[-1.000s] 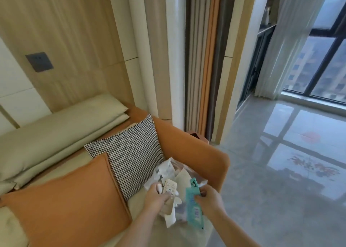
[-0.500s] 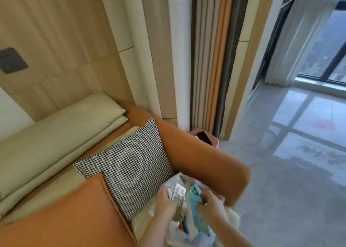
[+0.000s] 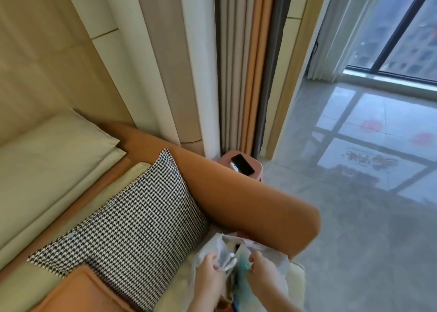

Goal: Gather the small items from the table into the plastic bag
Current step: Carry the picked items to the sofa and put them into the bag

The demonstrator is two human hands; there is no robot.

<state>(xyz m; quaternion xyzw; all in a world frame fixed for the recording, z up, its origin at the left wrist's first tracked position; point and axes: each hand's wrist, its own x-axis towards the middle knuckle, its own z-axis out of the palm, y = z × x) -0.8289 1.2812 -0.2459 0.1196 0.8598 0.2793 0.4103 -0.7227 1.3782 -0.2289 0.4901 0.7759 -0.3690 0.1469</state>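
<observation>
A translucent white plastic bag (image 3: 272, 255) lies open on the sofa seat at the bottom of the head view. My left hand (image 3: 209, 276) grips the bag's left edge together with a small white item (image 3: 230, 261). My right hand (image 3: 261, 272) pinches a teal packet (image 3: 242, 262) at the bag's mouth, most of it down inside the bag. Other contents inside are dark and unclear.
The bag rests against the orange sofa armrest (image 3: 248, 200). A houndstooth cushion (image 3: 132, 226) and an orange cushion (image 3: 78, 292) lie to the left. Behind the armrest a small pink table (image 3: 256, 169) carries a black phone (image 3: 242, 164). Grey floor spreads to the right.
The view has swung left and down toward the sofa corner. The teal packet and the white blister item have gone lower into the bag, and both hands now sit at the bag's mouth.
</observation>
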